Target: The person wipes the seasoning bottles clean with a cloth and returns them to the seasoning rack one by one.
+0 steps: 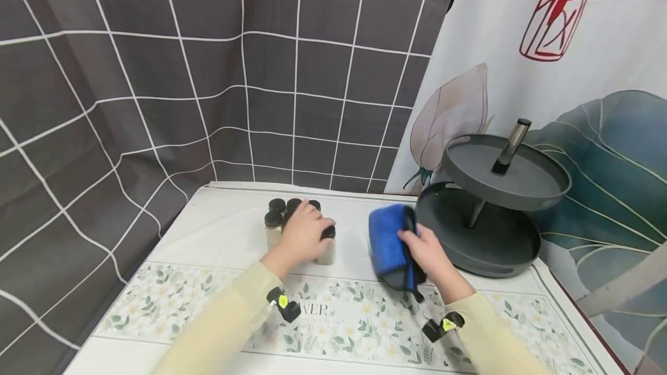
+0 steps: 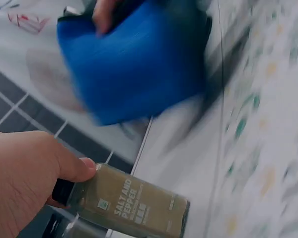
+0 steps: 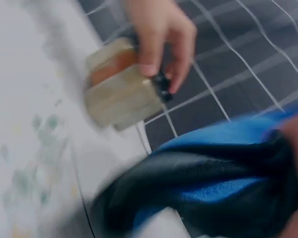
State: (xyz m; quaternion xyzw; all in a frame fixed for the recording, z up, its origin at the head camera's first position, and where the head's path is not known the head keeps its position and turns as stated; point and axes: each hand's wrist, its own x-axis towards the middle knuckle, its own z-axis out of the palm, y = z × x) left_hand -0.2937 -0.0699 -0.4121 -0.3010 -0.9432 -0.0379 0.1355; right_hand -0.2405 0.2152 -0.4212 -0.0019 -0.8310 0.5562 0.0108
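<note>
In the head view my left hand (image 1: 302, 235) is over a cluster of small clear jars with black lids. Its thumb and fingers grip the top of the front right jar (image 1: 326, 252). The left wrist view shows that seasoning jar (image 2: 134, 201) with "SALT AND PEPPER" printed on its side, and the thumb at its shoulder. My right hand (image 1: 428, 249) holds a blue fabric pouch (image 1: 385, 239) with black trim by its black edge, to the right of the jars. Blurred in the right wrist view, the pouch (image 3: 208, 193) shows a dark, folded rim.
A dark grey two-tier round tray (image 1: 479, 253) with a metal post stands at the table's right rear. More black-lidded jars (image 1: 273, 227) stand by the left hand. The white tablecloth (image 1: 229, 224) carries a floral band. Grid-patterned and printed curtains hang behind.
</note>
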